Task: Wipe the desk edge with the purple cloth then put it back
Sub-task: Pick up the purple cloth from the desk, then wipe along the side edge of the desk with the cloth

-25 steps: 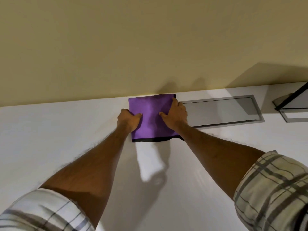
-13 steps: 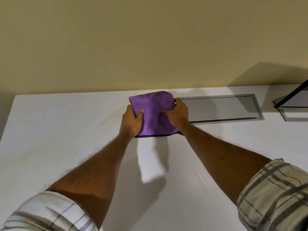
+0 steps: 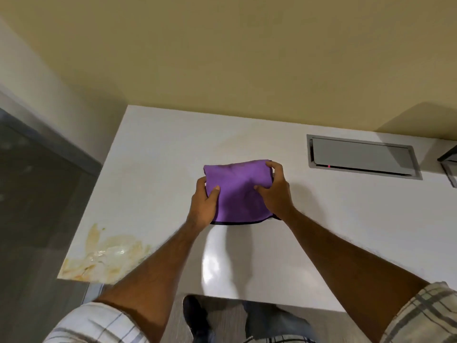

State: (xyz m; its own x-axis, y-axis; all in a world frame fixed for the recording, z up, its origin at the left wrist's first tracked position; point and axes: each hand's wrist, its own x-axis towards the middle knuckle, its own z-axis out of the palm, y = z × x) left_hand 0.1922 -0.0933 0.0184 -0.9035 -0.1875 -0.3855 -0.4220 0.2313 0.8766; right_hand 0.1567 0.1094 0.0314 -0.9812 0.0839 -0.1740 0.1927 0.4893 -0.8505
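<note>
**White desk surface and items upon it**

White desk (image 3: 158, 169), glossy top, its far edge meeting a yellow wall. Yellowish stain (image 3: 106, 256) covers the near-left corner. A grey rectangular cable hatch (image 3: 361, 157) sits flush in the top at far right. A folded purple cloth (image 3: 237, 191), dark-hemmed along its near edge, sits near the desk's centre, left of the hatch and well apart from the stain.

Two hands (image 3: 241, 199), one purple cloth (image 3: 238, 191), one desk (image 3: 158, 169), one grey hatch (image 3: 363, 157), one yellowish stain (image 3: 106, 256).
</note>
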